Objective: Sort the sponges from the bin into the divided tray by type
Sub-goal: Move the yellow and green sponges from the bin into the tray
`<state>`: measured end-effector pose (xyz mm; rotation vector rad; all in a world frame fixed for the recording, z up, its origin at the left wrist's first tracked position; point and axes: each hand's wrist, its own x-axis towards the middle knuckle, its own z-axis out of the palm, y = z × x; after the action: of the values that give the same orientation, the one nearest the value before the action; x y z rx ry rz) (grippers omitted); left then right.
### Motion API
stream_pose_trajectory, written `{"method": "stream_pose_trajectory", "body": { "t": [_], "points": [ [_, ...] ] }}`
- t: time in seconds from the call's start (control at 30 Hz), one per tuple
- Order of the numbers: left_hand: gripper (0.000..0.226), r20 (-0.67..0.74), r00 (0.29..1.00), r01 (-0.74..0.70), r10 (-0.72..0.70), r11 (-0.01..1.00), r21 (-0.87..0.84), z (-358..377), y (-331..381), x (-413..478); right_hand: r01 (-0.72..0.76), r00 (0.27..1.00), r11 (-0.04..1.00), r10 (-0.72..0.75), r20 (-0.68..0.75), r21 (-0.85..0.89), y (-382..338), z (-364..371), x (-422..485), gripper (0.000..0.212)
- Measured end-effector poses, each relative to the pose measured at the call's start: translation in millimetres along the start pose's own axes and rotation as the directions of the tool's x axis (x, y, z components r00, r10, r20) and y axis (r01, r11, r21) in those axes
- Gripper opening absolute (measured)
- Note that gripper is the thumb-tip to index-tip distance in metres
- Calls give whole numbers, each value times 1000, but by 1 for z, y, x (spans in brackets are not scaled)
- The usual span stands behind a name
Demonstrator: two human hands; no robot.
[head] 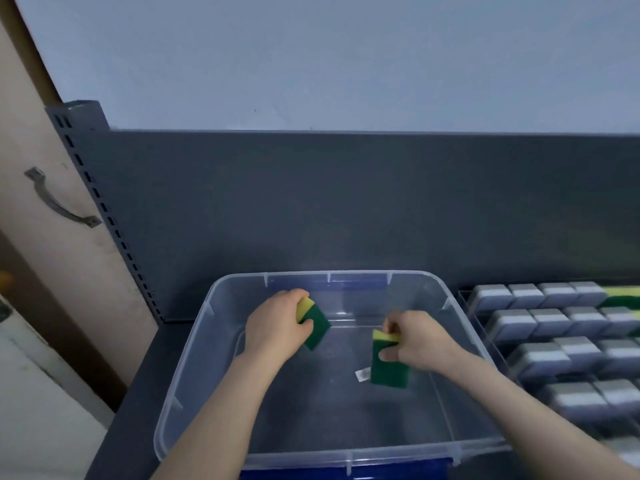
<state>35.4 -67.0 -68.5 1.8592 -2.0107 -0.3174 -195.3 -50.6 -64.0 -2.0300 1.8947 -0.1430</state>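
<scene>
A clear plastic bin (pixel 194 344) stands in front of me on the dark shelf. Inside it, my left hand (pixel 275 327) grips a yellow-and-green sponge (pixel 317 327) held above the bin floor. My right hand (pixel 415 339) pinches a second yellow-and-green sponge (pixel 389 367) by its yellow top edge, green face toward me. To the right lies the divided tray (pixel 465 296), filled with rows of grey sponges (pixel 543 322); yellow-and-green sponges (pixel 623 296) show at its far right edge. Apart from the two held sponges I see no sponge in the bin.
A small white label (pixel 362 375) lies on the bin floor beside the right sponge. A dark grey back panel (pixel 346 202) rises behind the bin. A slotted metal upright (pixel 104 209) and a door with a metal handle (pixel 57 199) stand at the left.
</scene>
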Motion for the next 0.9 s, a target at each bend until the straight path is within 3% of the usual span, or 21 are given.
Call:
{"method": "stream_pose_trajectory", "body": {
  "t": [0.13, 0.3, 0.43, 0.9],
  "points": [
    [42, 23, 999, -46, 46, 999, -8, -1, 8, -5, -54, 974, 965, 108, -200, 257, -4, -5, -24, 35],
    [32, 20, 991, -127, 129, 988, -83, -10, 24, -16, -63, 906, 947, 186, -380, 314, -6, -8, -60, 34],
    [33, -70, 967, -255, 247, 953, -165, -26, 51, -26, -72, 838, 935, 245, -487, 347, -2, -16, -89, 34],
    [41, -190, 859, -510, 475, 822, -254, -4, 169, -56, -102, 664, 882, 405, -629, 460, 64, -57, -185, 36]
  ]
}}
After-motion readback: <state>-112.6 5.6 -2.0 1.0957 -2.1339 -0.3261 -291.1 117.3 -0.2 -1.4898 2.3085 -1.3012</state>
